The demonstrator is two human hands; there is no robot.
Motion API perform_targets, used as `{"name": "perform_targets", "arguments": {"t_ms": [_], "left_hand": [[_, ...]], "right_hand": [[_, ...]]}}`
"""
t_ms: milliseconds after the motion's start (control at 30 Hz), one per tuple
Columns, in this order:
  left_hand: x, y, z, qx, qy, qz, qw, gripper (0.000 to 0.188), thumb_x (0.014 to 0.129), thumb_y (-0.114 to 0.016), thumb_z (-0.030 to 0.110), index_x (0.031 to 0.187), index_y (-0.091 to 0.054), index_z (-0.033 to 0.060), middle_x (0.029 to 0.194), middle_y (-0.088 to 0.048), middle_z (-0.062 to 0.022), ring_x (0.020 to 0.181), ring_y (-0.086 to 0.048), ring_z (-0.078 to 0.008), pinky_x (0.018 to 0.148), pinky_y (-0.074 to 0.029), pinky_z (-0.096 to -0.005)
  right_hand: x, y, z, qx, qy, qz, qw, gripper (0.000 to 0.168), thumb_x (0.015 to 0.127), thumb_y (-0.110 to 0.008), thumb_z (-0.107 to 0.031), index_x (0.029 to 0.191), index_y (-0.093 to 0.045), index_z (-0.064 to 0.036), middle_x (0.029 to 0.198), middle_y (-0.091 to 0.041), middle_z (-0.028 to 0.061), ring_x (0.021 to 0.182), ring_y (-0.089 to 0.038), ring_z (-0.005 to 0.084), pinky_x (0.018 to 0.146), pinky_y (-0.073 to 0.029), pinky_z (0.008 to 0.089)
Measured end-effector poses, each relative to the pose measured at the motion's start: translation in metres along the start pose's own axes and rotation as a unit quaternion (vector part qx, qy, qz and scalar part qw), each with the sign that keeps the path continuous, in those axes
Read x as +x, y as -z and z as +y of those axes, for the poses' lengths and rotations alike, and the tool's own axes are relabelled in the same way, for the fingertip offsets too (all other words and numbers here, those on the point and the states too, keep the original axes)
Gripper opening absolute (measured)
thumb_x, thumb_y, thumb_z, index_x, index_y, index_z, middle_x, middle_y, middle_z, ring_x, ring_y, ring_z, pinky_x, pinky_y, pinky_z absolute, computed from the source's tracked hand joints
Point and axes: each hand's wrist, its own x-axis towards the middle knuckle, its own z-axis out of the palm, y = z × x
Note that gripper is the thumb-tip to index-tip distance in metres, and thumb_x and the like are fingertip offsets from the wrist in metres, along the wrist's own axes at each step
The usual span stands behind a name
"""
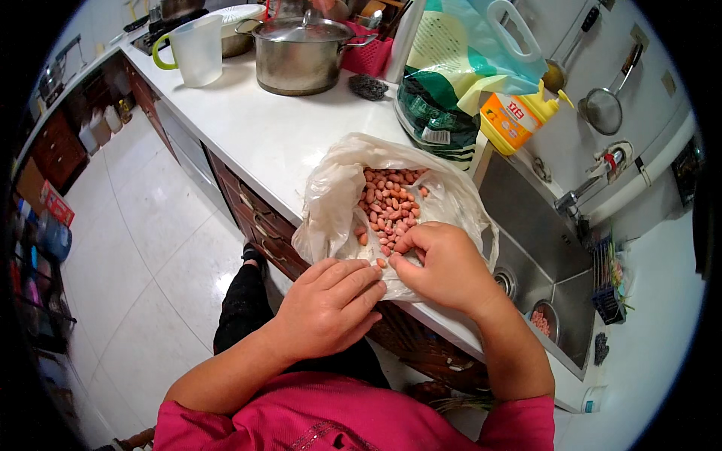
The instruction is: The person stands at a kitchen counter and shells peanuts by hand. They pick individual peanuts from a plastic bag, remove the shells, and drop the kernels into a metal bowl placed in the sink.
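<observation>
A whitish plastic bag (pixel 338 186) lies spread open on the worktop in front of me, with a heap of pink-skinned peanuts (pixel 392 203) inside. My left hand (pixel 333 304) rests palm down on the bag's near edge, its fingers close together. My right hand (pixel 445 265) is at the near right of the heap, thumb and forefinger bent towards each other beside the peanuts. Whether a peanut is between those fingertips cannot be told. One loose peanut (pixel 381 262) lies between the two hands.
Right of the bag is a steel sink (pixel 524 225) holding a metal bowl of peanuts (pixel 541 321). Behind stand a lidded steel pot (pixel 299 56), a plastic jug (pixel 197 51), a scouring pad (pixel 368 87), a large green-and-white bag (pixel 440 73) and a yellow detergent bottle (pixel 516 121).
</observation>
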Motion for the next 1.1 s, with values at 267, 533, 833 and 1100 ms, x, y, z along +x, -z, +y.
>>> {"name": "perform_targets", "arguments": {"t_ms": [267, 533, 833, 1100], "left_hand": [[0.002, 0.001, 0.000, -0.010, 0.014, 0.013, 1.000, 0.050, 0.071, -0.085, 0.016, 0.117, -0.068, 0.0034, 0.124, -0.068, -0.0147, 0.110, -0.067, -0.0352, 0.090, -0.056, -0.0458], [0.002, -0.001, -0.002, -0.017, 0.010, 0.015, 1.000, 0.049, 0.069, -0.084, 0.009, 0.115, -0.067, 0.0014, 0.125, -0.068, -0.0166, 0.109, -0.068, -0.0348, 0.090, -0.058, -0.0449], [0.000, -0.001, -0.002, -0.013, 0.007, 0.023, 1.000, 0.046, 0.070, -0.083, 0.008, 0.113, -0.068, 0.0003, 0.123, -0.068, -0.0167, 0.110, -0.069, -0.0359, 0.091, -0.059, -0.0446], [-0.003, -0.003, -0.002, -0.017, 0.005, 0.031, 0.999, 0.046, 0.071, -0.084, 0.010, 0.113, -0.069, 0.0009, 0.117, -0.067, -0.0158, 0.111, -0.068, -0.0369, 0.091, -0.059, -0.0453]], "right_hand": [[0.002, 0.029, 0.021, 0.475, -0.203, 0.008, 0.857, 0.009, 0.093, -0.063, -0.008, 0.101, -0.063, -0.006, 0.076, -0.059, 0.0013, 0.061, -0.052, 0.0102, 0.054, -0.040, 0.0256], [0.000, 0.026, 0.028, 0.483, -0.190, -0.038, 0.854, 0.013, 0.095, -0.064, -0.006, 0.108, -0.066, -0.003, 0.081, -0.061, 0.0009, 0.061, -0.051, 0.0060, 0.053, -0.038, 0.0224], [-0.004, 0.008, 0.004, 0.186, -0.049, -0.029, 0.981, 0.008, 0.089, -0.077, -0.007, 0.095, -0.073, -0.003, 0.072, -0.055, -0.0077, 0.064, -0.045, 0.0020, 0.056, -0.038, 0.0229], [-0.001, -0.013, -0.002, 0.001, 0.101, 0.002, 0.995, 0.013, 0.084, -0.076, -0.011, 0.095, -0.074, -0.005, 0.089, -0.071, 0.0124, 0.081, -0.069, 0.0302, 0.073, -0.056, 0.0381]]}}
